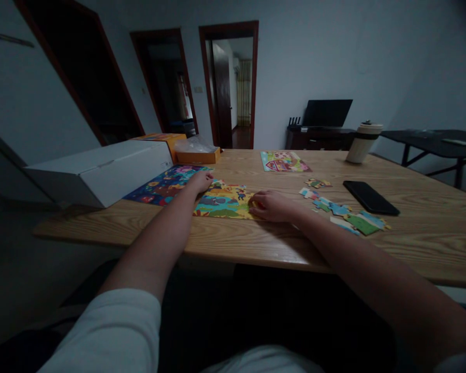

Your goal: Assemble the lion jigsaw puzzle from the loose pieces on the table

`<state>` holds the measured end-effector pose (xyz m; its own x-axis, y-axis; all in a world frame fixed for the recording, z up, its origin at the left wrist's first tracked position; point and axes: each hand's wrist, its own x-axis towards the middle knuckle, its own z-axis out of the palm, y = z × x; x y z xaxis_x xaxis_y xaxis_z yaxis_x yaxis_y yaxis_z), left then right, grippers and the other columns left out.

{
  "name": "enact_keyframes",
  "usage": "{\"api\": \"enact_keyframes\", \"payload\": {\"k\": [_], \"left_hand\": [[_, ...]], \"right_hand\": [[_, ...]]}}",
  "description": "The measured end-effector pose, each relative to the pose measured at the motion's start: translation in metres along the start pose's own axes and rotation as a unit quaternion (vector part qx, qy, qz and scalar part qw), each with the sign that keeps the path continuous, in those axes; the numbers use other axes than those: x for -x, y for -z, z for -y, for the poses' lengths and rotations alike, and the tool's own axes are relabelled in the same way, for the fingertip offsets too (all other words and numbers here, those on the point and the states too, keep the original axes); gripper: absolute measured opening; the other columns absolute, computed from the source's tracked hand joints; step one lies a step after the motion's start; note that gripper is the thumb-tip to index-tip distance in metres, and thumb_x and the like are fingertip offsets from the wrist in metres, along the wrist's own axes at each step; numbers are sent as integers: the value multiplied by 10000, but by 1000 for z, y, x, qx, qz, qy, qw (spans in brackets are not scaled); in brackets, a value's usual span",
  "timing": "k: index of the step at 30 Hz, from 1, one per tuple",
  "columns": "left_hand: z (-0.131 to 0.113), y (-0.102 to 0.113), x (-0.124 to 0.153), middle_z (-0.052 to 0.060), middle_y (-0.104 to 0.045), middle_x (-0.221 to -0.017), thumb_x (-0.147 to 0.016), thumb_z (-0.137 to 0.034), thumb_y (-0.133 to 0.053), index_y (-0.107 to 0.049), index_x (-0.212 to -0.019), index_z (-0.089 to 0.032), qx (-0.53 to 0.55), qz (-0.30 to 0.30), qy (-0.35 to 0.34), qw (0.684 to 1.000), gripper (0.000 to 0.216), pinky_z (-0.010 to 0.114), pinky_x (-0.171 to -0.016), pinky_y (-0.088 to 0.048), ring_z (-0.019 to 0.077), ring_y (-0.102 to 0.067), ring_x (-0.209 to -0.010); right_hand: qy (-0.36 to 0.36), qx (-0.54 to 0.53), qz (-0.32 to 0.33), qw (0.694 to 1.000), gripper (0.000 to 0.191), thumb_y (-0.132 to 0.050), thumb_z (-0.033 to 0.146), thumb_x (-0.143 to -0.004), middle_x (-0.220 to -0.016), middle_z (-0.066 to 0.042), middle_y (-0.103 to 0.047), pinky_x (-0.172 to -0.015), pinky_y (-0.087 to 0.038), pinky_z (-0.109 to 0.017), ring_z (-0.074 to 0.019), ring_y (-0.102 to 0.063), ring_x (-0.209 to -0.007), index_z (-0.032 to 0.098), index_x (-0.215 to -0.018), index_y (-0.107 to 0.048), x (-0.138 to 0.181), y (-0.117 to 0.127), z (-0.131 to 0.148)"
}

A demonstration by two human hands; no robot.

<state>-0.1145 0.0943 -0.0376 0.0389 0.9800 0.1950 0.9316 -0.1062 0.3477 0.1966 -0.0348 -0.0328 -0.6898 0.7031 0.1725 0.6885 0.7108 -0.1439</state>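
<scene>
In this dim room we look down over a wood-grain table (225,239), its near edge crossing the lower middle of the frame. Just past that edge, at the centre, lies the yellow puzzle (223,203), flat, its far side uneven. Our right hand (272,205) rests at its right end with the fingers curled down; we cannot tell whether they pinch a piece or merely press. Our left hand (201,181) bends over the puzzle's upper left corner, fingers drawn together, and whatever may be under them is hidden.

Right of centre are loose pieces (363,223), some overlapping, with a black phone (370,198) just beyond. The dark blue puzzle (155,187) lies left of centre, close to our left wrist, with a white box (116,168) beside it. We judge that uneven pressure from either hand could lift or split the joined pieces, and that a sweep of our right forearm could scatter the loose ones. Our left wrist might also nudge the blue sheet askew.

Farther up stand an orange tray (198,156) holding clear plastic, a pink picture board (284,161) and a pale tumbler (363,145); behind them, a dark screen (328,113) and open doorways.
</scene>
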Motion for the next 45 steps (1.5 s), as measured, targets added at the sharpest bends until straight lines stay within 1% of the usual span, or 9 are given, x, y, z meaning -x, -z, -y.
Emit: {"api": "enact_keyframes", "payload": {"k": [9,15,19,22,27,30,33,38,45], "left_hand": [[-16,2,9,100,-755,-967,-783,-458,-714,-762,-982,-173,30,60,-45,997,351,294,-686,-473,223,-669,-793],[-33,-6,11,114,-737,-1131,-737,-294,-737,-718,-1164,-167,109,101,-102,984,446,299,-812,-516,233,-682,-955],[-53,-7,22,106,-733,-1182,-753,-348,-750,-738,-1156,-187,91,136,-140,976,434,313,-897,-492,253,-670,-1043],[-71,-8,35,103,-748,-1123,-794,-444,-714,-747,-1161,-181,65,151,-180,970,452,313,-858,-487,263,-676,-1001],[-85,-13,43,86,-748,-1108,-854,-504,-633,-776,-1102,-224,14,115,-241,964,401,309,-844,-462,270,-658,-1023],[-81,-15,39,90,-741,-1145,-852,-527,-637,-728,-1224,-214,10,115,-233,966,494,296,-822,-465,258,-663,-1014],[-76,-15,36,95,-749,-1122,-854,-501,-643,-671,-1310,-185,31,132,-217,967,555,292,-764,-474,242,-680,-929],[-78,-16,37,100,-742,-1120,-847,-464,-671,-696,-1225,-170,73,118,-214,967,479,287,-767,-486,230,-685,-926],[-85,-26,32,111,-714,-1132,-797,-423,-745,-667,-1157,-151,160,85,-216,959,458,313,-857,-519,220,-673,-996]], "right_hand": [[-5,-2,4,1000,273,-526,369,-967,-1121,-126,-713,-830,-478,-310,-216,-651,-923,186,-1058,-707,1,4,3],[-10,-9,11,1000,277,-536,366,-955,-1146,-130,-709,-815,-473,-321,-230,-647,-934,182,-1074,-707,1,5,2],[-11,-26,14,1000,272,-543,358,-945,-1127,-108,-721,-795,-473,-301,-217,-654,-925,202,-1084,-717,1,6,1],[-45,-62,11,997,309,-563,387,-938,-1106,-102,-735,-777,-485,-297,-217,-669,-895,203,-1137,-711,0,5,-4],[-127,-128,-48,982,373,-584,350,-932,-1258,-134,-691,-876,-504,-329,-251,-675,-1037,182,-1252,-675,-2,8,-21],[-147,-141,-76,976,343,-597,304,-923,-1262,-135,-688,-928,-502,-364,-261,-661,-1087,179,-1231,-682,-2,12,-31],[-153,-146,-92,973,333,-590,315,-933,-1245,-140,-693,-952,-500,-393,-262,-660,-1081,176,-1221,-681,0,15,-38],[-181,-161,-111,964,334,-589,315,-933,-1182,-142,-715,-882,-532,-386,-238,-695,-923,167,-1219,-677,1,15,-47],[-181,-185,-142,955,265,-586,254,-939,-1187,-139,-719,-904,-521,-352,-229,-681,-1006,145,-1155,-694,-3,14,-57]]}}
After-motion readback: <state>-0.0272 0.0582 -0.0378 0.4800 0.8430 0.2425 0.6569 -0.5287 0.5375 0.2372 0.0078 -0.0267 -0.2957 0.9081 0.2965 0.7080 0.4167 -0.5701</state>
